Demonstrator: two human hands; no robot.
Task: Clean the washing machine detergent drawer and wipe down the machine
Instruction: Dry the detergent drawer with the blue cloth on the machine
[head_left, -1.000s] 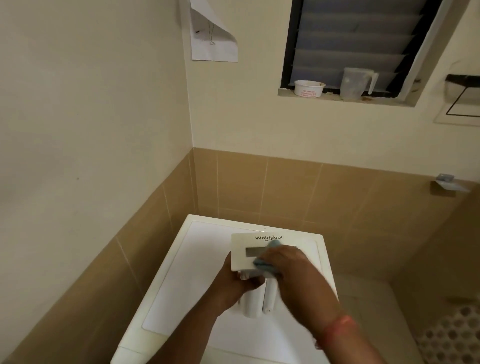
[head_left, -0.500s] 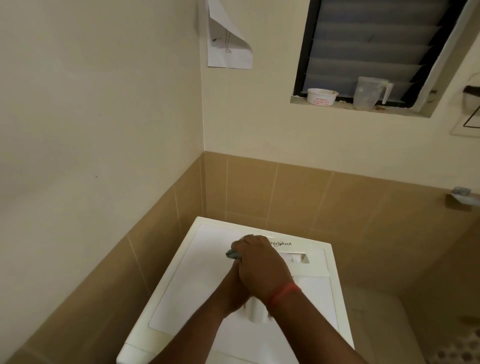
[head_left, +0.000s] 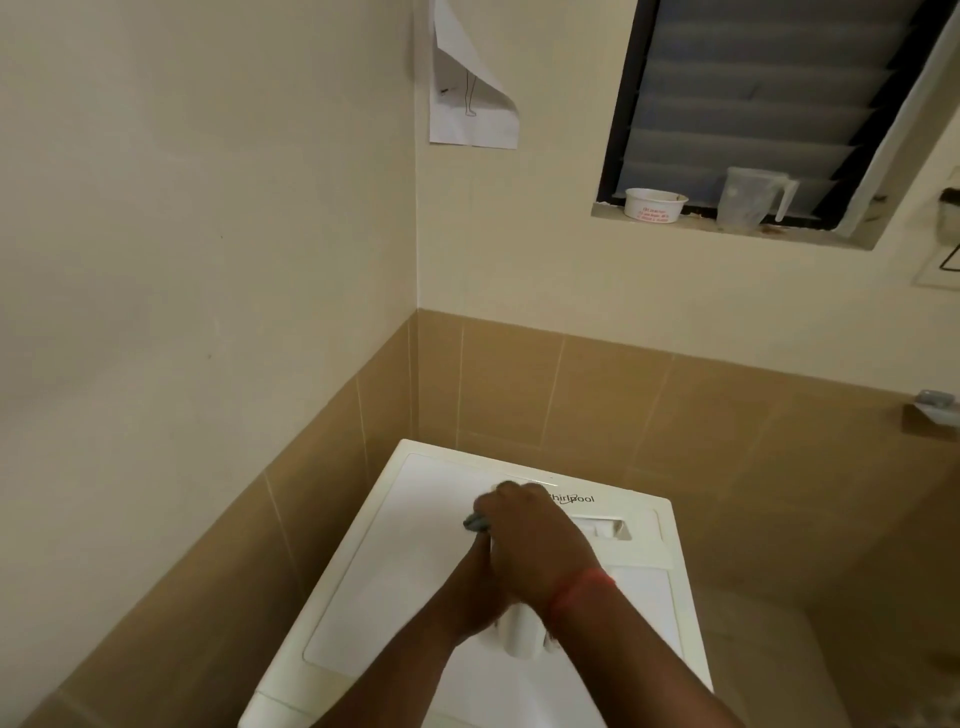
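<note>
While both hands work over the white washing machine (head_left: 395, 587), the items stand as follows. Right hand (head_left: 530, 540): at the centre of the machine's lid, fingers curled down over a grey-blue cloth (head_left: 475, 522), of which only a small bunch shows at the hand's 9 o'clock edge; cloth pressed against the detergent drawer (head_left: 597, 530); a red band (head_left: 579, 592) on the wrist. Left hand (head_left: 475, 597): at 7 o'clock of the right hand and partly under it, wrapped about the drawer's white body, whose rounded end (head_left: 519, 636) shows just below the wrists; how far its fingers close cannot be told. Detergent drawer: lying on the lid, front panel with printed brand lettering and a rectangular recess toward 1 o'clock. Window sill, at 1 o'clock of the scene: a white tub (head_left: 655, 204) and a clear jug (head_left: 753, 200), apart. Wall at 12 o'clock: a curling paper sheet (head_left: 470, 93).
</note>
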